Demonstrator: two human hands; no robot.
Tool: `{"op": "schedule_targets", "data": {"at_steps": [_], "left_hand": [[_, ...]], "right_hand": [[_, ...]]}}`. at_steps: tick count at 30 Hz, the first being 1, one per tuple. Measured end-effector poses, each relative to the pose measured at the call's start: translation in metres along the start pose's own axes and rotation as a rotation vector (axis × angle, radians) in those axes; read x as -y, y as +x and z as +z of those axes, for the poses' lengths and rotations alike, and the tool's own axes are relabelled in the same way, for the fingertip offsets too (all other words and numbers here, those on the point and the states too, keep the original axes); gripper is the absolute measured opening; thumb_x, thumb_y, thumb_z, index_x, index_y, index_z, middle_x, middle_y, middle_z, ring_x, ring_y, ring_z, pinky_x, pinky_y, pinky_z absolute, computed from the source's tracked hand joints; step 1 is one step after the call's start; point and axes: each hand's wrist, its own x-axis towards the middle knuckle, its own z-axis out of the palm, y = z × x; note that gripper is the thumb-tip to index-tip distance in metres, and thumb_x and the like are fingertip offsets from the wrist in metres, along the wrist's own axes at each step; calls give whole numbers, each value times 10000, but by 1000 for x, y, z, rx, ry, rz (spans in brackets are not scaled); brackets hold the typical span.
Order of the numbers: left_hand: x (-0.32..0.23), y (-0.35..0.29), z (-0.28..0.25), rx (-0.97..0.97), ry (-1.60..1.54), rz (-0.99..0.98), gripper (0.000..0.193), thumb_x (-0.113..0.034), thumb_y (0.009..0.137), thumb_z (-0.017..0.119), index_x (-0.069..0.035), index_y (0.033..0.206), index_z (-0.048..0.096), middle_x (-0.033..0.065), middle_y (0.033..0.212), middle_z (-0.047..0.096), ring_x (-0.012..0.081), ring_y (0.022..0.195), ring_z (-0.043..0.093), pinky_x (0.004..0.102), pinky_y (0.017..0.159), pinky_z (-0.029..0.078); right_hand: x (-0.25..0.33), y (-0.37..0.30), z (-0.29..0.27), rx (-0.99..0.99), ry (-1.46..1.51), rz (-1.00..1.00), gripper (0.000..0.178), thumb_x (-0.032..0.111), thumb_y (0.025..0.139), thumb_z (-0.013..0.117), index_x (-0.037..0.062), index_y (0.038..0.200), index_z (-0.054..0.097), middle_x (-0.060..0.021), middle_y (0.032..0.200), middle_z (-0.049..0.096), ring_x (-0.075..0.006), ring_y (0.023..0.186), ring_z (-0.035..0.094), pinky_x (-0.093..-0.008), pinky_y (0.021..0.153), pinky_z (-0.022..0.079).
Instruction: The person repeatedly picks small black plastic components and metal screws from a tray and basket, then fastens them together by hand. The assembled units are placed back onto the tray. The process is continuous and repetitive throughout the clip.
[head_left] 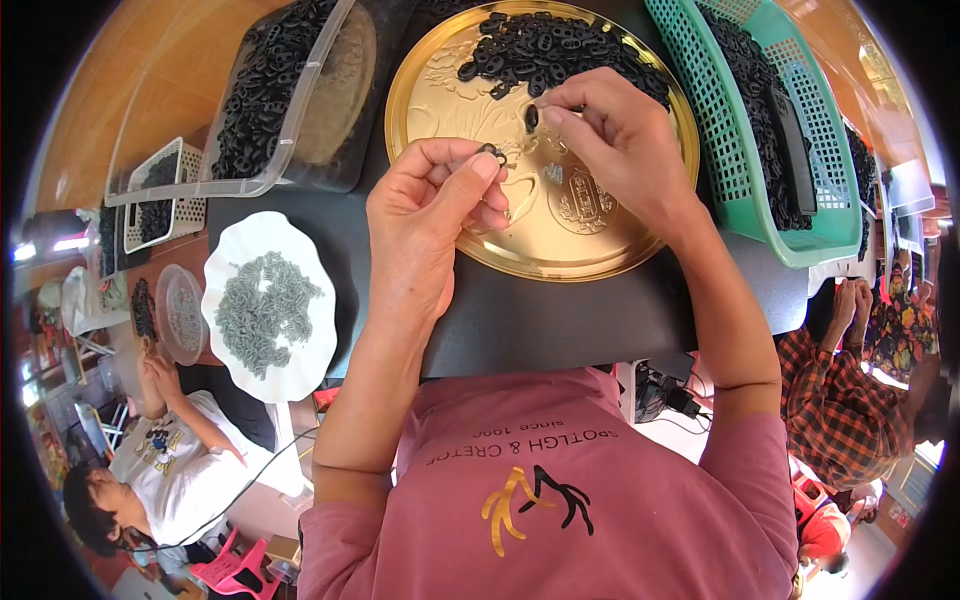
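My left hand (415,205) is closed, pinching a small black plastic piece with holes (491,151) between thumb and forefinger. Close by on its right, my right hand (625,145) grips a small black oval piece (532,119) at its fingertips. The two pieces are apart. Both hands are above a round gold tray (415,110) with an embossed pattern. A heap of similar black oval pieces (560,50) covers the tray's far side.
A white scalloped plate (222,270) of small thin grey pieces stands at left. Behind it is a clear bin (300,120) of black pieces; a green basket (735,165) of them is at right. A lidded-looking round tub (182,325) and other people sit on both sides.
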Motion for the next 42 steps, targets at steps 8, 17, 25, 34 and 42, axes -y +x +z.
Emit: {"op": "schedule_targets", "data": {"at_steps": [8, 17, 25, 34, 42], "left_hand": [[0, -5, 3, 31, 39, -25, 151, -81, 886, 634, -1, 1008, 594, 77, 811, 640, 114, 664, 585, 238, 570, 469], [0, -4, 4, 33, 47, -13, 146, -42, 872, 643, 24, 994, 598, 63, 777, 631, 92, 635, 592, 213, 549, 502], [-1, -4, 7, 25, 168, 70, 135, -50, 876, 645, 25, 979, 600, 49, 723, 615, 75, 609, 572, 201, 561, 488], [-3, -4, 3, 50, 190, 21, 144, -65, 884, 637, 7, 1002, 597, 61, 772, 630, 92, 641, 573, 215, 576, 464], [-3, -2, 4, 30, 106, -6, 125, -32, 864, 641, 34, 964, 605, 47, 739, 604, 78, 629, 576, 197, 545, 478]], "right_hand": [[24, -6, -6, 79, 115, -214, 113, 97, 814, 658, 35, 881, 592, -89, 803, 589, -241, 694, 616, -328, 605, 489], [26, -6, -7, 145, 156, -152, 126, 93, 805, 668, 20, 853, 576, -96, 775, 593, -246, 681, 616, -326, 601, 493], [27, -9, -2, 181, 348, 51, 126, 101, 828, 657, -1, 891, 618, -96, 767, 624, -168, 686, 608, -282, 625, 484], [21, -7, -5, 224, 399, 110, 130, 125, 847, 635, 1, 884, 628, -104, 763, 612, -179, 656, 577, -293, 621, 474], [18, -4, -3, 127, -47, -326, 90, 130, 826, 621, 45, 832, 594, -95, 766, 565, -293, 699, 599, -378, 574, 490]]}}
